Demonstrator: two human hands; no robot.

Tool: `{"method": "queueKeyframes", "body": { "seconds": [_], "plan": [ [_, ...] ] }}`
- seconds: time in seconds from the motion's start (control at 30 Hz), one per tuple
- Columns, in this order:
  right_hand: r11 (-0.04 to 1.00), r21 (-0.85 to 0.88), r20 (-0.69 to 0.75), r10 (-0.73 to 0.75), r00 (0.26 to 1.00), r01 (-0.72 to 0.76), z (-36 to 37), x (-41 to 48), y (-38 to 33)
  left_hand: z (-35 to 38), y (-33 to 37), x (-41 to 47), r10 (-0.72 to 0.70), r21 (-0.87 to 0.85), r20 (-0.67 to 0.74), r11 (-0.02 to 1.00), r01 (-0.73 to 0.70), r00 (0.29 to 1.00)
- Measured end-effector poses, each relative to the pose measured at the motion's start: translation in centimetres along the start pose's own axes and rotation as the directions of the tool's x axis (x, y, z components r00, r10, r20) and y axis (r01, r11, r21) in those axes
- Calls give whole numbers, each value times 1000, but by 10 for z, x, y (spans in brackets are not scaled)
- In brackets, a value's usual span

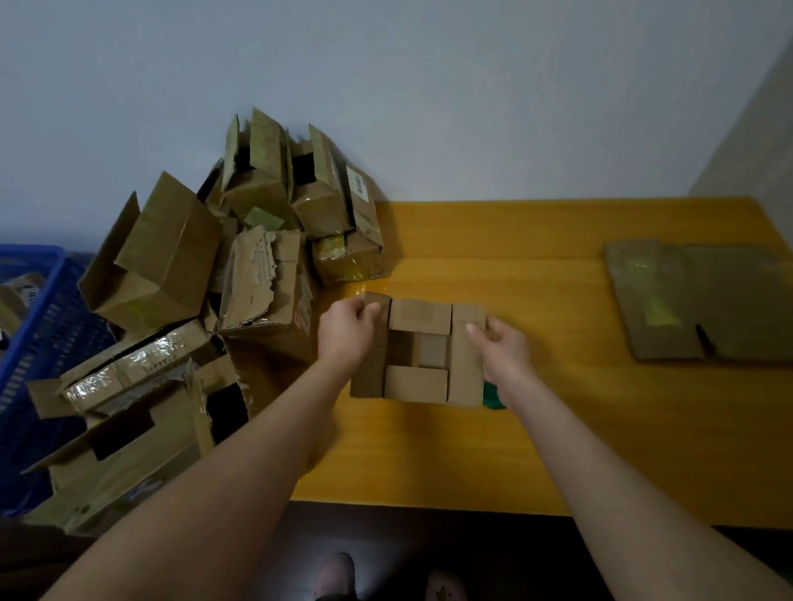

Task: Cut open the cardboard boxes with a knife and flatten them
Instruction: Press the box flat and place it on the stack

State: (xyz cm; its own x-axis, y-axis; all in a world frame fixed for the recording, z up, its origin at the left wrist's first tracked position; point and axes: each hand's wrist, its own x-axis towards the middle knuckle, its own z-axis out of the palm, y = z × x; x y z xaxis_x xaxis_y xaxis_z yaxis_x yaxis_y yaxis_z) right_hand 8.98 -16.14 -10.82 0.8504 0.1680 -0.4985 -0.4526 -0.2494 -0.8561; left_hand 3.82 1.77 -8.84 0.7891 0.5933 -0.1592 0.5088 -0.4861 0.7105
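Note:
A small brown cardboard box (416, 384) stands on the yellow wooden table (568, 416) with its four top flaps spread outward, the inside showing. My left hand (346, 331) pinches the left flap near its far corner. My right hand (502, 348) grips the right flap near its far end. A green object (492, 398), possibly the knife's handle, peeks out on the table under my right wrist; most of it is hidden. Neither hand holds a knife.
A heap of opened cardboard boxes (219, 291) fills the table's left end. A blue plastic crate (9, 382) with more boxes stands at the far left. Flattened cardboard (712, 304) lies at the table's right end. My feet show below the table's near edge.

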Motion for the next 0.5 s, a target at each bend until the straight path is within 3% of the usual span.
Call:
{"method": "queueKeyframes", "body": {
  "seconds": [0.07,0.13,0.17,0.23,0.3,0.33,0.4,0.5],
  "plan": [
    [999,-25,-43,-44,998,43,-2,-1,2,-2,-3,0,-22,-40,44,999,24,999],
    [944,-308,-92,-156,984,121,2,3,3,1,-3,-1,-18,-50,58,999,21,998],
    [855,-498,-74,-207,976,144,6,4,2,2,1,-3,-6,-38,65,999,9,998],
    [558,-809,8,-305,952,185,12,0,-2,5,11,-8,43,7,80,999,-43,996],
    [301,-931,87,-364,927,206,16,-5,-7,5,21,-11,112,56,75,992,-116,991],
    [225,-954,102,-371,923,197,17,-6,-8,5,26,-12,150,76,79,985,-156,985],
    [189,-963,109,-374,921,191,17,-9,-9,3,33,-15,218,103,118,968,-230,969],
    [275,-934,120,-358,926,228,16,-13,-10,-2,33,-16,268,214,133,932,-291,954]
  ]
}}
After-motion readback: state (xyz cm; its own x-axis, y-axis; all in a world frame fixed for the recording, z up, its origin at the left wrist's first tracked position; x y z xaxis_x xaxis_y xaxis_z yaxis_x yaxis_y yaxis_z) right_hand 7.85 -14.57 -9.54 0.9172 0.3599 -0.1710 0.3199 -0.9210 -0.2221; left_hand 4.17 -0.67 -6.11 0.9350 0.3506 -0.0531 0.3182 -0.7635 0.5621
